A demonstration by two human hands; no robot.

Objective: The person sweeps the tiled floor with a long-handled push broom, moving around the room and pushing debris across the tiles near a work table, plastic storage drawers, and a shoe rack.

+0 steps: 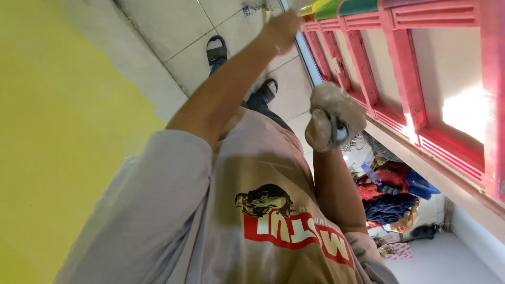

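The right hand (334, 118), coated in pale dust, is clenched around a dark-handled tool (336, 130) just beside the red window frame (400, 63). The left hand (282, 29) reaches up to the frame's far end; whether it grips anything cannot be told. Below lie tiled floor (179, 31) and heaped clothes (392, 197).
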